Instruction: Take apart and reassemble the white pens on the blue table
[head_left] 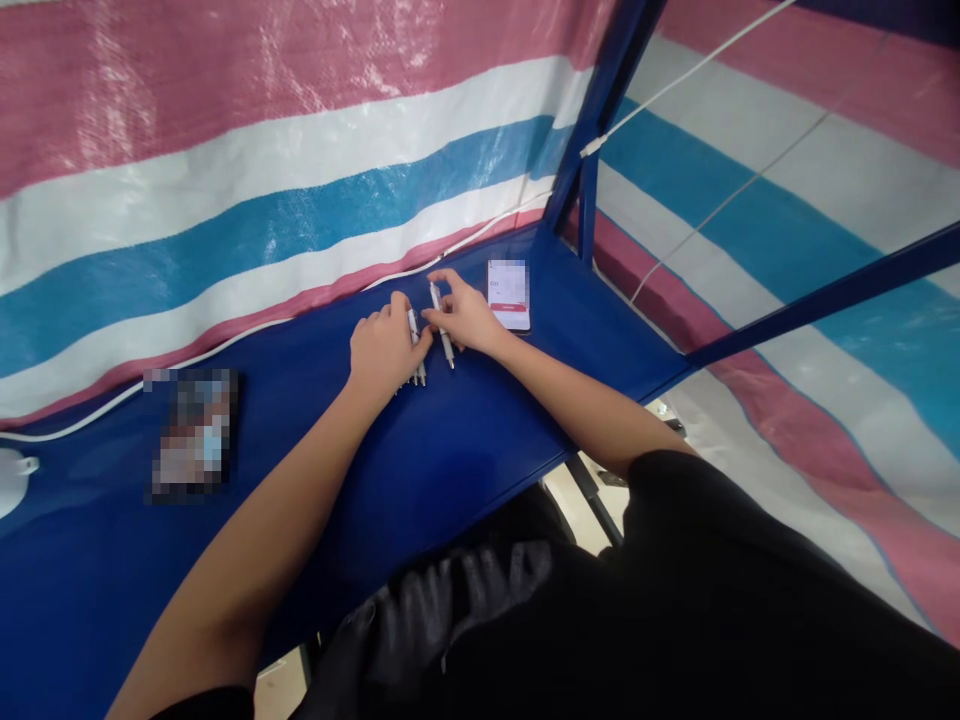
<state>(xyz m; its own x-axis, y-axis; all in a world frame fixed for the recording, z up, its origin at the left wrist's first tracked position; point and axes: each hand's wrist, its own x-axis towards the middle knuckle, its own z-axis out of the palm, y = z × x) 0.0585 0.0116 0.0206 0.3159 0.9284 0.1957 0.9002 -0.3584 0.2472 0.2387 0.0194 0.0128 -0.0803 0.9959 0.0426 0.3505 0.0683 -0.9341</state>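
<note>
On the blue tabletop (450, 440), several white pens (413, 328) lie side by side under my left hand (384, 348), which is curled over them with the thumb on their right side. Their tips stick out below the palm, and the rest is mostly hidden by my fingers. Just to the right, my right hand (469, 314) pinches a single white pen (446, 347) between thumb and fingers. That pen slants with its tip down toward me, a small gap away from the others.
Beyond my right hand a phone (510, 318) lies face up with its screen lit. At the left is a blurred-out item (193, 435), and a white round object (11, 480) at the edge. A white cable (225, 345) follows the striped sheet (300, 215); a blue frame post (585, 130) stands at the corner.
</note>
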